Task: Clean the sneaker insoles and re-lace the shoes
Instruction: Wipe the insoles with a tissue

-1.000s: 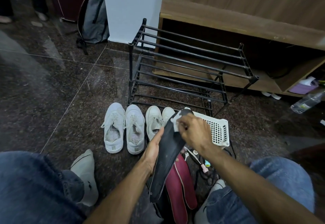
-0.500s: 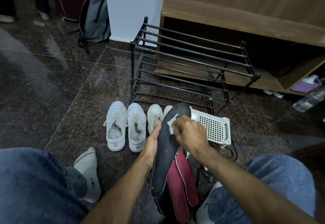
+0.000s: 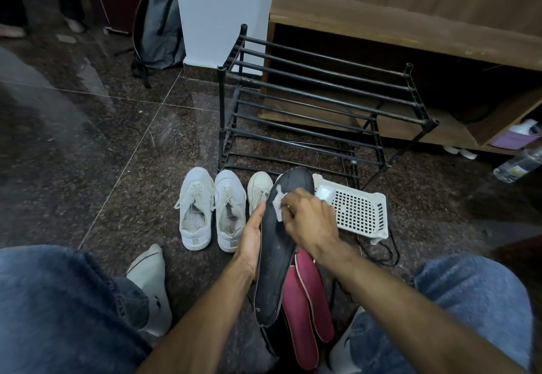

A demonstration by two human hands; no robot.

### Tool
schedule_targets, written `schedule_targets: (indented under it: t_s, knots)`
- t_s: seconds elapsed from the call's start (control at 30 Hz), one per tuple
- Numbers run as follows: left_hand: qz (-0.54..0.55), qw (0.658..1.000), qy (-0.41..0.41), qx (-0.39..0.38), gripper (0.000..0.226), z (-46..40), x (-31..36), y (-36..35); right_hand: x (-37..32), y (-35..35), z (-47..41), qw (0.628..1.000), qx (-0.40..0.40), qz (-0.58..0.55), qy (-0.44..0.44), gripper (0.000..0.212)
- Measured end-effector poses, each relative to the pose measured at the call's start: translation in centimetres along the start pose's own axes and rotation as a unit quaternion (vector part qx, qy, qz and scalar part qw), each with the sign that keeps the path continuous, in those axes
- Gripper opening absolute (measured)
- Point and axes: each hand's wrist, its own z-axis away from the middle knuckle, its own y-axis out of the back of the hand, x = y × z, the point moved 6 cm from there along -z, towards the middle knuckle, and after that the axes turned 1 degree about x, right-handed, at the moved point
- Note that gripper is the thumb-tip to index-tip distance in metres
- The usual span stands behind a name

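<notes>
Dim indoor light, with a cool, bluish cast. The polished stone floor (image 3: 88, 127) carries a soft pale glare from ten to nine o'clock. The white pillar (image 3: 223, 13) at twelve is the brightest surface. Deep shadow fills the wooden shelf recess (image 3: 352, 59) at one to two o'clock and the corner at eleven. Wide-angle bending curves lines toward the edges. The denim knees at seven and five o'clock are soft and blurred; the centre is fairly sharp.
</notes>
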Motion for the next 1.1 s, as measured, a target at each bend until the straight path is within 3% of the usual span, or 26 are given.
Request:
schedule_targets:
  t_s: [0.13,0.23,0.3,0.5,0.6,0.8,0.93,1.1]
  knots:
    - [0.019,0.998,-0.055,0.034,0.048,-0.4,1.4,1.4,-3.4,-1.7,4.4,0.99,-0.053,-0.062,0.114,0.019]
    - [0.033,0.998,-0.033,0.033,0.058,-0.5,1.5,1.3,-4.1,-1.9,5.6,0.983,-0.084,-0.064,0.152,0.025]
    - [0.03,0.998,-0.051,0.038,0.057,-0.7,1.5,1.2,-3.2,-1.6,4.1,0.986,-0.1,-0.003,0.133,0.019]
    - [-0.014,1.0,-0.004,0.025,0.054,0.1,0.4,-0.3,1.0,-0.3,-1.9,0.997,-0.026,0.064,-0.017,0.021]
    - [-0.017,0.999,-0.017,0.037,0.056,-0.2,0.7,0.4,0.0,-1.0,0.0,0.998,-0.043,0.049,0.012,0.022]
    - [0.003,0.998,-0.011,0.066,0.064,-0.7,1.5,1.6,-2.6,-3.0,6.5,0.983,-0.176,0.016,0.057,0.019]
    - [0.007,0.998,-0.018,0.052,0.07,-0.8,1.7,1.3,-1.2,-1.9,3.5,0.994,-0.11,0.0,0.029,0.02]
    - [-0.005,0.998,-0.052,0.023,0.056,-0.4,2.1,0.7,0.5,-2.2,0.2,0.996,-0.056,-0.042,-0.062,0.022]
